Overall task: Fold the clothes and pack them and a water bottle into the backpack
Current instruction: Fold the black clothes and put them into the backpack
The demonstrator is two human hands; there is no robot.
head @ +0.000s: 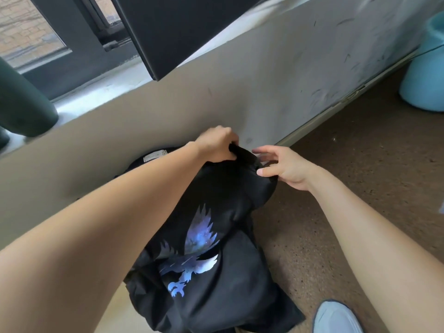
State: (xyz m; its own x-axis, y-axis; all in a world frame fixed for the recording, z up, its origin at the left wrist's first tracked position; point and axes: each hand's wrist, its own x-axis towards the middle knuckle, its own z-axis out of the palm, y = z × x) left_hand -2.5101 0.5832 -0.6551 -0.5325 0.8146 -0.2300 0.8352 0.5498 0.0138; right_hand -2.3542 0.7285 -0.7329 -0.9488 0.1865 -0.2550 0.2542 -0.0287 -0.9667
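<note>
One black T-shirt (211,239) with a single blue and white eagle print (192,255) hangs in the middle of the view, held up by its top edge, its lower part bunched against the brown floor (360,188) and a tan surface on the left. It sits close to the scuffed grey wall (288,75).

Two bare hands are on it. The left hand (217,143) is closed in a fist around a gathered bit of the shirt's upper edge, fingers curled tightly over the fabric. The right hand (283,168) is at the same edge just beside it, thumb pressed onto the cloth and the other fingers loosely spread and hovering; whether they actually hold the fabric is hard to tell from this angle.

Behind the shirt, to the left, one more dark item shows with a pale rectangular label (155,155); it may be the backpack or another garment, mostly hidden by the left forearm.

One light grey shoe (336,318) is at the bottom right on the floor. One pale blue rounded container (425,75) stands at the right edge by the wall. Above, a dark window frame (79,44) and one open black pane (177,27) lean over the sill, and one dark green rounded object (21,99) sits at the far left.
</note>
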